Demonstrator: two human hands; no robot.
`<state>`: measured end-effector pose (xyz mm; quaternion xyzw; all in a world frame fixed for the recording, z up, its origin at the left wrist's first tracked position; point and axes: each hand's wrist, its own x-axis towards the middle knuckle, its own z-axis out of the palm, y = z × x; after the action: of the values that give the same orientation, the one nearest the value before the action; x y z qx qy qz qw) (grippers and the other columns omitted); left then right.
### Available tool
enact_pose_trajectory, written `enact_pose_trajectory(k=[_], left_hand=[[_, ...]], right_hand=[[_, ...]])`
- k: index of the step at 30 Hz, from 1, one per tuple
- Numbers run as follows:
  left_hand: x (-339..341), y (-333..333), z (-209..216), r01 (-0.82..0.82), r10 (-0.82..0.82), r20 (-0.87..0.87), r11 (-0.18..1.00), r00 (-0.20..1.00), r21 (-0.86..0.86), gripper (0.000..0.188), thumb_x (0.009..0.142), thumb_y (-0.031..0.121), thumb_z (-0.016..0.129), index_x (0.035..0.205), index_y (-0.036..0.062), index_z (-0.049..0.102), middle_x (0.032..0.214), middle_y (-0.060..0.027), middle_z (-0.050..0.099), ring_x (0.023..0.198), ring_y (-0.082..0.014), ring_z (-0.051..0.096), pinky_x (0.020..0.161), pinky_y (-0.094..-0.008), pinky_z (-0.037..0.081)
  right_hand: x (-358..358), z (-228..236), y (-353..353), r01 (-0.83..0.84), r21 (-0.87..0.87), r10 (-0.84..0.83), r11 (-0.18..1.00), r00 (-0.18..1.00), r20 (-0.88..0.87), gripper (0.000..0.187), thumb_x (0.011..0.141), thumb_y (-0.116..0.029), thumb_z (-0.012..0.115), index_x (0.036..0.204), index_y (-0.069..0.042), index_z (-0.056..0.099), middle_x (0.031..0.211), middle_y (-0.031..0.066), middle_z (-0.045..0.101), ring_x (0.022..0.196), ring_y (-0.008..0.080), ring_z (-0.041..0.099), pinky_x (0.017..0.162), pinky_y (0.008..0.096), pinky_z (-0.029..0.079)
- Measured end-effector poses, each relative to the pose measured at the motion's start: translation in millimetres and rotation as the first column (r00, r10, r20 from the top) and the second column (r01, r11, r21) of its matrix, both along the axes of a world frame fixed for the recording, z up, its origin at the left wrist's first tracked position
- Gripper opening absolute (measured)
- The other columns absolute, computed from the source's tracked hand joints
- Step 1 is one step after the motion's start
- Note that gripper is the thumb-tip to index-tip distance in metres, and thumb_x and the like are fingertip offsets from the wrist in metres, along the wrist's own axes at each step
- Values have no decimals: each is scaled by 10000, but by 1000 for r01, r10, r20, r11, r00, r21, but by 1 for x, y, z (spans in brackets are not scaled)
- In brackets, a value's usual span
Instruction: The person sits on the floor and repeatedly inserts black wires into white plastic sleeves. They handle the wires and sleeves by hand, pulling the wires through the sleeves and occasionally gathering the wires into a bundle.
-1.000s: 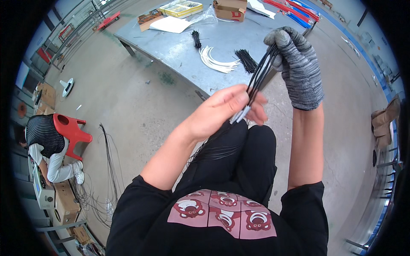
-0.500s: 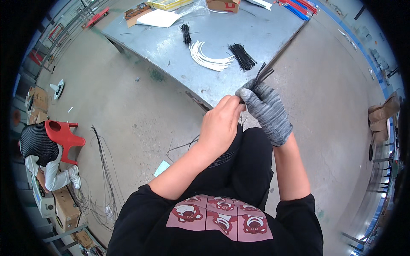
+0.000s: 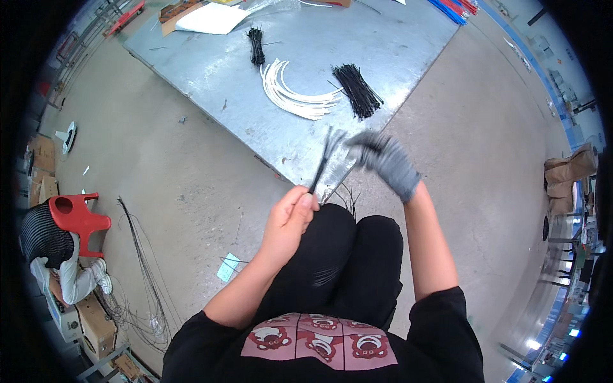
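The fingers of the bare left hand [image 3: 288,222] are closed, thumb pressed down, pinching the lower end of a black cable bundle [image 3: 320,169]. The bundle slants up from that grip in front of the near corner of the metal surface [image 3: 239,118], its blurred tips splaying toward the gloved right hand [image 3: 388,165]. That glove's fingers are blurred too; I cannot tell how far they are spread or whether they touch the tips. Beyond, on the surface, curved white strips [image 3: 281,96] lie between two black bunches, a left one [image 3: 256,47] and a right one [image 3: 357,91].
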<state>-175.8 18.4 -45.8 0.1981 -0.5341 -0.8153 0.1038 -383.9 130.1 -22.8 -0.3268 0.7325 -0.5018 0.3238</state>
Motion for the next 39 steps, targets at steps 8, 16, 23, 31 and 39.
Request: enact_pose_trajectory(k=[8,16,23,31,39], left_hand=[[-10,-8,-15,-110,107,40,991,993,80,250,991,233,404,842,50,487,582,83,298,496,-4,240,440,-191,184],[-5,-11,-4,-133,133,-1,987,991,90,212,992,215,380,941,39,487,615,80,279,499,-10,209,442,-189,173],[7,-5,20,-81,83,-76,996,994,30,238,991,207,377,1001,14,517,624,79,287,504,-10,208,445,-184,177],[38,11,49,-75,66,-185,996,980,-44,299,981,230,409,1177,9,450,632,67,317,503,-15,228,447,-178,199],[63,38,69,112,-160,-269,976,950,-186,468,972,235,437,1346,-14,308,656,50,340,562,-33,283,488,-186,233]], right_hand=[[-61,-73,-61,552,289,-30,782,497,-867,254,803,-338,582,857,-95,626,782,156,641,743,363,619,707,453,492],[-60,-64,-55,558,357,-30,750,567,-823,161,766,-207,552,835,-75,614,804,196,636,756,363,623,691,436,494],[-30,-27,4,295,121,-250,948,923,-291,153,797,-71,562,934,-30,618,796,111,655,737,205,645,642,337,495],[93,43,33,234,-281,-213,931,972,104,156,824,14,603,972,-1,649,912,80,653,761,113,592,708,231,487],[159,56,42,221,-311,-222,924,975,33,105,802,19,623,901,-17,622,795,13,605,736,89,558,706,236,470]])
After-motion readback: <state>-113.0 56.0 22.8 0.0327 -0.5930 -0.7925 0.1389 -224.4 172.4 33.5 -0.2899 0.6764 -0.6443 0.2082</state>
